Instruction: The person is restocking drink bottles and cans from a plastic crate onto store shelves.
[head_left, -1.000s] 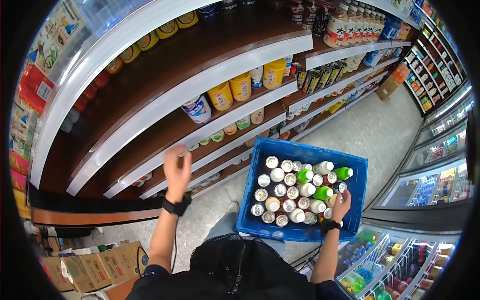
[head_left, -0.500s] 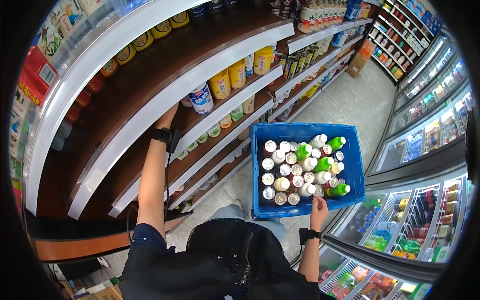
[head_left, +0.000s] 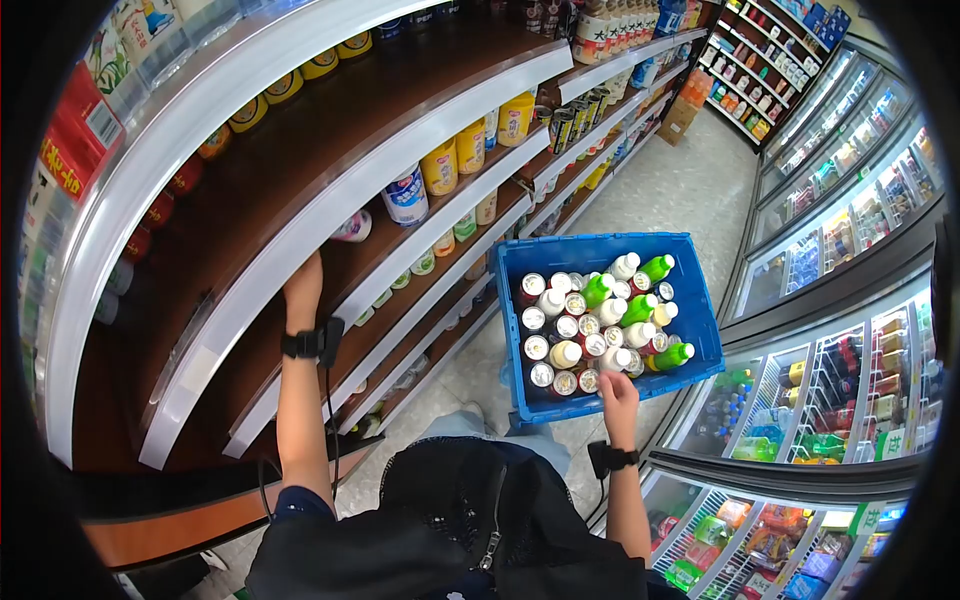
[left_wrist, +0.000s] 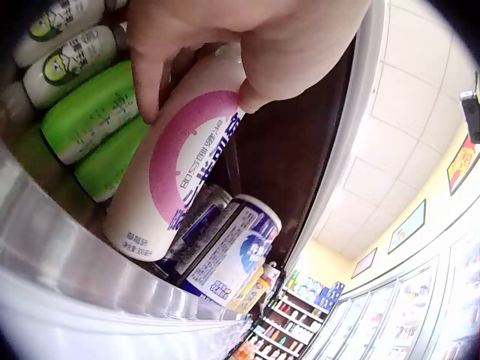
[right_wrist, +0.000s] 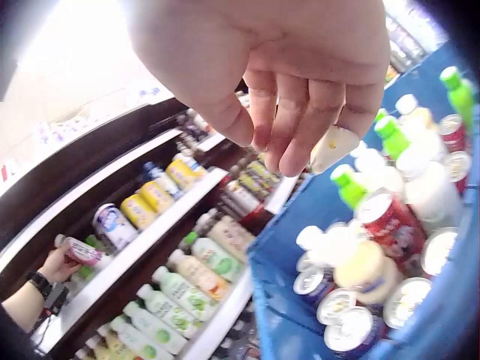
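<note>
the left hand [head_left: 303,285] curls fingers and thumb round a white bottle with a pink label [head_left: 352,226], held tilted on a brown shelf [head_left: 350,268] just beside a blue-and-white can [head_left: 405,195]. the right hand [head_left: 617,392] hangs loosely bent, holding nothing, over the near edge of a blue crate [head_left: 697,312] packed with upright bottles and cans. a speckled floor [head_left: 680,190] runs between the shelving and glass-door coolers [head_left: 850,250].

Glossy plastic bottle [left_wrist: 176,161], plastic crate [head_left: 700,320]
</note>
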